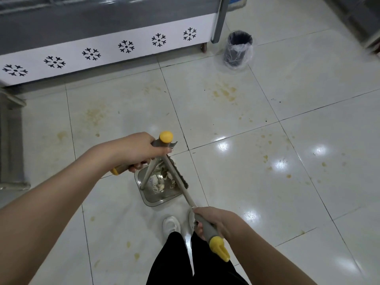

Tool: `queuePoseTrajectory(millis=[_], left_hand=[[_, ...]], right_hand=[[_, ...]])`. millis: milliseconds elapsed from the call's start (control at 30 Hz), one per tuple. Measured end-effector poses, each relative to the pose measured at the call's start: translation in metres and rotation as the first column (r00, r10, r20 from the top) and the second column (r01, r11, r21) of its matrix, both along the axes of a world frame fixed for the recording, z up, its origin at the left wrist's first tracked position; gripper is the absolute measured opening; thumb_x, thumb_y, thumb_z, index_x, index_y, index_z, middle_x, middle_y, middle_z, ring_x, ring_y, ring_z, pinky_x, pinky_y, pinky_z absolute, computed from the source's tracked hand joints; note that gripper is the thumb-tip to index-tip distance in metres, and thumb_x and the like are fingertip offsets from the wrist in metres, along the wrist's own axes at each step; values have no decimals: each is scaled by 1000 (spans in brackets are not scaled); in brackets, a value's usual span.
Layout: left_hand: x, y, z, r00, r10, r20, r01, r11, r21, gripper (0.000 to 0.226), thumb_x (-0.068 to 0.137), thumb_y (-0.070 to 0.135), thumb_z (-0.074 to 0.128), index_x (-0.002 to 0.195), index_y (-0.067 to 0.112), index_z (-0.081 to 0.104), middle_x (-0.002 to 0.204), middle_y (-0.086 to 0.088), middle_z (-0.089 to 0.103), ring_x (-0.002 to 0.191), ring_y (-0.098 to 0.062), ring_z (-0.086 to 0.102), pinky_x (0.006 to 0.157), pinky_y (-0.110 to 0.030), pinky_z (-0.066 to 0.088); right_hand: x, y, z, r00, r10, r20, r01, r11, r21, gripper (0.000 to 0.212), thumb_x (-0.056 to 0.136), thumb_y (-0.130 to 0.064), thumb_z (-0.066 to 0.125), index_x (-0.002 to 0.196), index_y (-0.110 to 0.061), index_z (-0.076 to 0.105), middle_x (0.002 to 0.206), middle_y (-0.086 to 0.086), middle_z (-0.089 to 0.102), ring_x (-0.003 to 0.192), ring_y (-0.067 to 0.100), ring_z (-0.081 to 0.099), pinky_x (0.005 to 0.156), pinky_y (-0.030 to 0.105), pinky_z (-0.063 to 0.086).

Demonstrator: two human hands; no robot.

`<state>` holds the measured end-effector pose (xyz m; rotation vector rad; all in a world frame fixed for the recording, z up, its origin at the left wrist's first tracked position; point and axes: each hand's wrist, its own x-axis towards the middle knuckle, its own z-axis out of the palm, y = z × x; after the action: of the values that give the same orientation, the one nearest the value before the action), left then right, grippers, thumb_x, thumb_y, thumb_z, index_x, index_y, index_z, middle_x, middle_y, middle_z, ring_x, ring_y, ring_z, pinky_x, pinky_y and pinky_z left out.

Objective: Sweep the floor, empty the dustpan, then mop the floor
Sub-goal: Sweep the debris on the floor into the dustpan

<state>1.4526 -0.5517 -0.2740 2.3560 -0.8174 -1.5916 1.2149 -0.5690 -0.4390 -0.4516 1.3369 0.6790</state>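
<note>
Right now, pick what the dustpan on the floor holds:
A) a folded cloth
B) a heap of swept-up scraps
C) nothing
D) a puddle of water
B: pale scraps lie heaped inside the dustpan, with the broom at its edge.

A display freezer (61,31) runs along the top left, its grey upper body above a white lower panel (174,27) printed with a row of black snowflake marks (125,46). A grey corner post (219,19) closes its right end, with a short brown foot (204,47) beneath. At the left edge stands a grey metal rack (10,145). A dark cabinet (357,17) fills the top right corner. At the bottom, black trousers (174,262) end in white shoes (171,225).
</note>
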Motion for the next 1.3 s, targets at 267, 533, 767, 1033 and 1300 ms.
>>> queuePoseTrajectory(millis=[267, 533, 767, 1033, 1300], left_hand=[[-6, -10, 5, 1000, -11, -3, 11, 1000, -13, 37, 90, 42, 57, 82, 6, 51, 53, -3, 36, 30, -11, 30, 35, -16, 30], [-10, -8, 2, 1000, -6, -22, 6, 1000, -29, 38, 90, 42, 58, 86, 5, 51, 50, -2, 36, 27, -9, 30, 35, -15, 30], [-8, 0, 2, 1000, -11, 1, 11, 1000, -24, 39, 89, 44, 58, 81, 7, 47, 55, -5, 36, 31, -11, 31, 35, -17, 31], [-1, 13, 0, 999, 35, 27, -35, 999, -4, 41, 89, 43, 59, 69, 10, 45, 48, 0, 36, 28, -9, 30, 34, -16, 29], [2, 24, 3, 999, 47, 8, -47, 999, -11, 38, 89, 42, 59, 71, 10, 51, 51, -2, 35, 28, -8, 30, 34, -16, 28]], right_hand=[[-11, -26, 29, 978, -202, 59, 185, 959, 216, 44, 99, -33, 41, 64, -7, 41, 35, 3, 44, 23, 8, 41, 26, 13, 33], [-34, -112, 46, 1000, 5, 1, -5, 999, 47, 42, 94, -42, 50, 70, -7, 48, 45, -1, 49, 28, 7, 47, 29, 14, 40], [-33, -128, 26, 999, 34, -37, -42, 972, -231, 34, 96, -36, 50, 78, -8, 44, 51, 3, 50, 26, 9, 44, 30, 12, 37], [-9, -96, -10, 992, 100, -72, -117, 947, -299, 34, 99, -32, 45, 76, -8, 41, 61, 7, 45, 30, 13, 45, 32, 14, 39], [22, -7, 6, 1000, -14, 24, 14, 1000, 7, 33, 99, -28, 43, 73, -10, 38, 37, 4, 43, 24, 12, 41, 31, 12, 35]])
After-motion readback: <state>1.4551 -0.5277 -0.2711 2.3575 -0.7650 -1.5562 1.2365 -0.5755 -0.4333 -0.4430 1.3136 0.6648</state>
